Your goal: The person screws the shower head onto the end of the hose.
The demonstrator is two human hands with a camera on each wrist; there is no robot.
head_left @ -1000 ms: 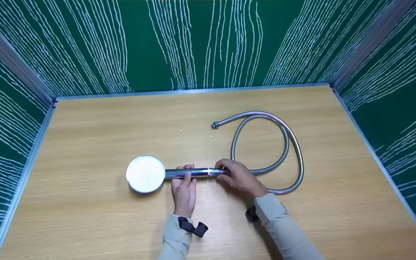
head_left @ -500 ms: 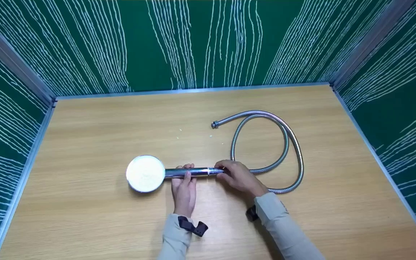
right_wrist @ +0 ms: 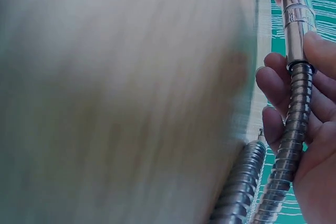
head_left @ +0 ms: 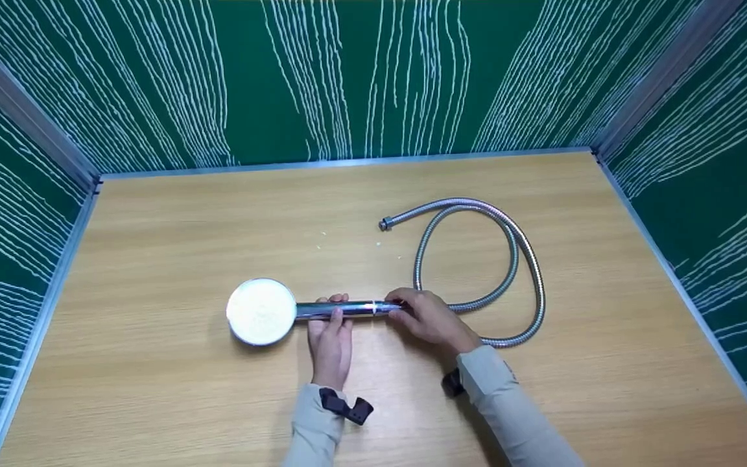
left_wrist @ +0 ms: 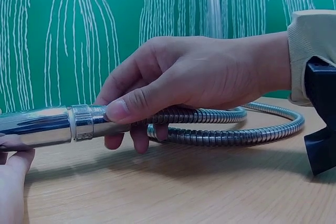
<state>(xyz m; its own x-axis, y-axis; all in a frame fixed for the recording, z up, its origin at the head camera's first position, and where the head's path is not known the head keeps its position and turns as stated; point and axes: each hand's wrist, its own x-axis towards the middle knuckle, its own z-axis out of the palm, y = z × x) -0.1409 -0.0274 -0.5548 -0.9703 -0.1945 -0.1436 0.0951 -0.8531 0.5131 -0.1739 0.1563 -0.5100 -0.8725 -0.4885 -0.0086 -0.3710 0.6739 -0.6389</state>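
Note:
A chrome shower head (head_left: 261, 312) with a round white face lies to the left, its handle (head_left: 308, 312) pointing right. My left hand (head_left: 331, 347) grips that handle near its middle, thumb on top and fingertips showing beyond it. At the handle's end, my right hand (head_left: 435, 321) pinches the smooth conical nut (right_wrist: 298, 40) of a ribbed metal shower hose (left_wrist: 210, 137). In the left wrist view, a thin pale gap shows between the handle and the knurled collar (left_wrist: 83, 123) of the nut. The hose runs back under the right palm.
The hose loops (head_left: 515, 259) on the wooden table (head_left: 172, 233) to the right. Its free end fitting (head_left: 386, 224) lies further back. A few tiny white specks lie mid-table. Green panels (head_left: 250, 84) with white streaks stand at the back and sides.

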